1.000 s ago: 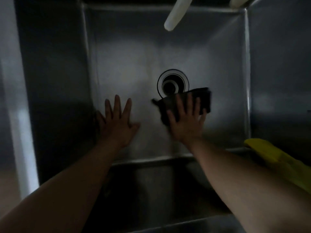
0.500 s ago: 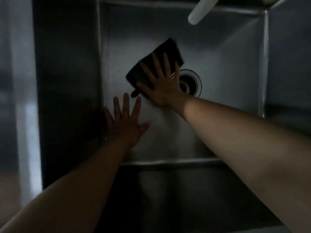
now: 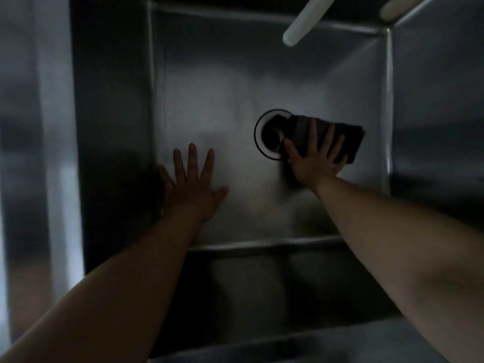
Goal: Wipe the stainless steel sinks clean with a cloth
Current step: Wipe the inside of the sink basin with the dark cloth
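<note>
We look straight down into a deep stainless steel sink (image 3: 209,106), and the light is dim, so many details are hard to read. Our right hand (image 3: 313,161) lies flat on a dark cloth (image 3: 348,138), with the fingers straight and spread, pressing the cloth against the bottom of the sink. The cloth is folded and sits on the right part of the sink floor; its left end covers the right side of the round drain (image 3: 267,134), and the thumb of our right hand touches the rim of the drain. Our left hand (image 3: 192,183) holds nothing; it rests flat on the bottom of the sink with the fingers straight and spread wide, close to the left wall (image 3: 112,113), and the little finger is just beside the corner where the wall meets the floor. The two hands are well apart, with bare metal between them. Both forearms reach down from the near edge of the sink. At the top of the view a pale tube (image 3: 305,20) hangs in above the far part of the sink, and a second pale end (image 3: 395,7) shows near the far right corner. We cannot tell if the metal is wet.
</note>
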